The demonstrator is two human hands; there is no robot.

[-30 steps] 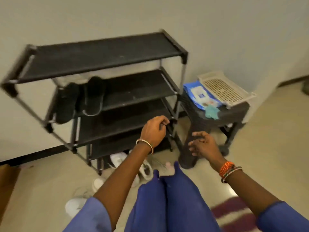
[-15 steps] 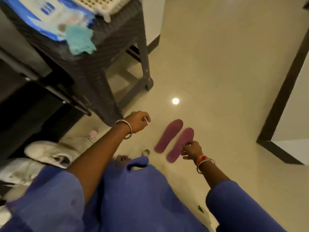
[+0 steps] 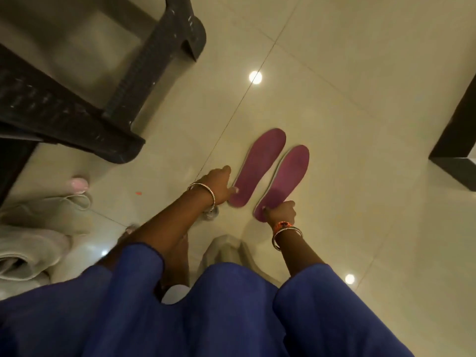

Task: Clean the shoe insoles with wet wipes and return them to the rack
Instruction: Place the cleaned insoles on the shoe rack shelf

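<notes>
Both hands (image 3: 219, 185) (image 3: 282, 213) at insoles' (image 3: 260, 163) heel edges, open floor (image 3: 360, 124) beyond.

Open floor (image 3: 347, 104) right; stool (image 3: 123, 104) blocks left.

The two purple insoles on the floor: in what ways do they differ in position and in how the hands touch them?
The left insole lies farther from the person; the right insole lies nearer. The left hand touches the left insole's heel edge; the right hand pinches the right insole's heel. Both are purple, flat on the floor, side by side and slanted alike.
</notes>
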